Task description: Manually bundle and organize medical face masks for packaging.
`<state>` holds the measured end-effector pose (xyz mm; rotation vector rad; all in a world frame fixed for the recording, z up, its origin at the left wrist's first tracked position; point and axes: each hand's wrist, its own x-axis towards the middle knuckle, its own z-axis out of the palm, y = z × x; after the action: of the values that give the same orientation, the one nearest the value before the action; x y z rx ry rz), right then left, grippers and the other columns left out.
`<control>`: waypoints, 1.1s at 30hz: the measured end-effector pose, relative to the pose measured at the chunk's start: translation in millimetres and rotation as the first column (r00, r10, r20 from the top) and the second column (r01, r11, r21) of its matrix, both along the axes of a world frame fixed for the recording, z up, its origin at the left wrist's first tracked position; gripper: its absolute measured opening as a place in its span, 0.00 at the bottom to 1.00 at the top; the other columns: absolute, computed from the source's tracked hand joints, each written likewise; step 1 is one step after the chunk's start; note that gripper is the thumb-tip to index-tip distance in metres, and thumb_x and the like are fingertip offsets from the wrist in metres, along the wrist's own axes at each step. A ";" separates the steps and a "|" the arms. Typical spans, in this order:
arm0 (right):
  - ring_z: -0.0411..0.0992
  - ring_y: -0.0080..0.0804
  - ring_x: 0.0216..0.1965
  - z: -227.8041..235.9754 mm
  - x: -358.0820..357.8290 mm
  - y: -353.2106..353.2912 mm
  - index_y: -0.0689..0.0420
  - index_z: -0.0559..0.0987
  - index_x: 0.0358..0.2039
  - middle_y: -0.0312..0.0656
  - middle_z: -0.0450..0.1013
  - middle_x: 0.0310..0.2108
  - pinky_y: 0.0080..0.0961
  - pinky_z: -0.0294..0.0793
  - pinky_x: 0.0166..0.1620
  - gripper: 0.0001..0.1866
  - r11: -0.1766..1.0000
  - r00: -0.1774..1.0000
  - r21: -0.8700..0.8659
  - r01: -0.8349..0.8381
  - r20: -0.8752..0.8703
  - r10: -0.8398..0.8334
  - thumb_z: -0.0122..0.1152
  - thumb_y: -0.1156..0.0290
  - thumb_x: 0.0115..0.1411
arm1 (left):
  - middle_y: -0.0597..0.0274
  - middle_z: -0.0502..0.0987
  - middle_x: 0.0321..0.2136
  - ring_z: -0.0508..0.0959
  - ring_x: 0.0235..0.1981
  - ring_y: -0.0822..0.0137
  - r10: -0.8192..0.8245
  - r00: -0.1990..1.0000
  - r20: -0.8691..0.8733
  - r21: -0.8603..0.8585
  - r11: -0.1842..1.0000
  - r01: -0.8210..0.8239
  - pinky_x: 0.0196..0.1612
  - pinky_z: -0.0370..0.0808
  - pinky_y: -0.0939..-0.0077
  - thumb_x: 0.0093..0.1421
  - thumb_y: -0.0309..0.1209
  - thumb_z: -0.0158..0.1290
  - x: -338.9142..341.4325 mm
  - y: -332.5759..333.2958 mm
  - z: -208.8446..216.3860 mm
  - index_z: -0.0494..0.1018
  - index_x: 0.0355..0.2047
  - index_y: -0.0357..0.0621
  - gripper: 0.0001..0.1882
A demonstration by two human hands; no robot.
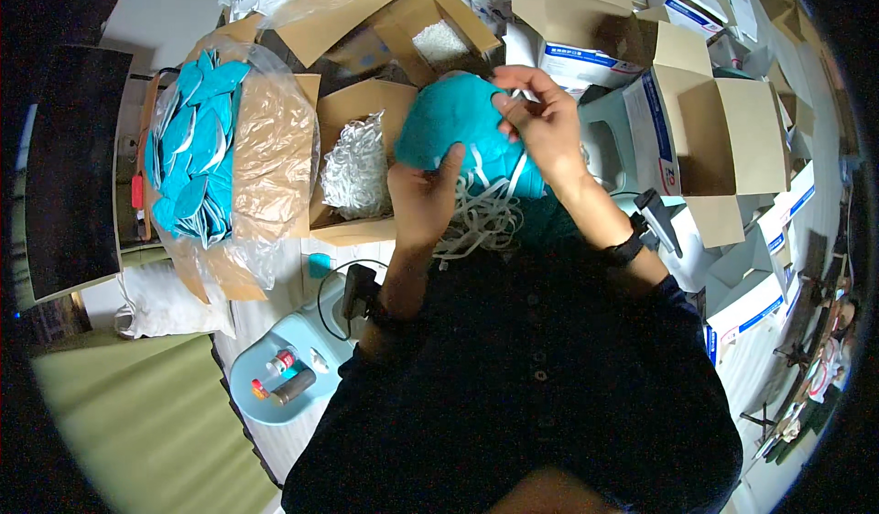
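Note:
A teal cup-shaped face mask (453, 116) is held up in front of me between both hands. My left hand (426, 198) grips its lower left edge, thumb on the near side and the other fingers hidden behind. My right hand (545, 125) is closed at the mask's upper right edge, thumb and fingertips together. White elastic straps (485, 226) hang in a loose heap just below the mask, beside more teal material partly covered by my right wrist. To the left, an open carton holds a tangled pile of white straps (357, 171).
Further left, a plastic-lined carton (270, 148) is filled with teal masks (197, 148). A small carton with white bits (439, 45) stands behind. Open cartons (732, 134) crowd the right. A pale blue stool (275, 413) at lower left carries bottles.

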<state>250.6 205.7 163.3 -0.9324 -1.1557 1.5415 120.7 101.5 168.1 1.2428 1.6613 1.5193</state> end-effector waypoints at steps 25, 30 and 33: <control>0.74 0.34 0.24 -13.3 34.9 37.8 0.60 0.76 0.28 0.43 0.75 0.24 0.28 0.73 0.28 0.11 0.890 0.794 0.437 -0.130 0.583 -0.170 0.52 0.87 0.45 | 0.59 0.75 0.42 0.76 0.39 0.69 0.087 0.864 0.496 -0.164 0.986 -0.005 0.34 0.78 0.73 0.52 0.20 0.58 -5.4 -23.0 15.6 0.67 0.50 0.39 0.24; 0.69 0.19 0.17 8.5 3.9 -9.2 0.60 0.76 0.36 0.35 0.75 0.26 0.17 0.71 0.22 0.06 0.863 0.871 -0.134 -0.486 0.000 0.491 0.55 0.72 0.62 | 0.61 0.76 0.41 0.77 0.37 0.68 0.093 0.766 0.636 -0.172 0.985 0.023 0.34 0.76 0.74 0.55 0.23 0.56 -9.2 -8.0 17.1 0.68 0.49 0.41 0.21; 0.70 0.20 0.19 13.9 5.9 -15.4 0.60 0.77 0.33 0.33 0.74 0.26 0.18 0.71 0.24 0.04 0.797 0.813 -0.174 -0.578 -0.037 0.581 0.54 0.74 0.61 | 0.61 0.77 0.37 0.77 0.34 0.68 0.068 0.799 0.598 -0.191 0.980 0.060 0.31 0.74 0.76 0.55 0.22 0.57 -14.6 -8.6 9.5 0.70 0.47 0.42 0.19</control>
<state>256.6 190.3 177.1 -0.7345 -1.4191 2.1651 106.1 92.9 177.6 0.5495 1.3345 1.4950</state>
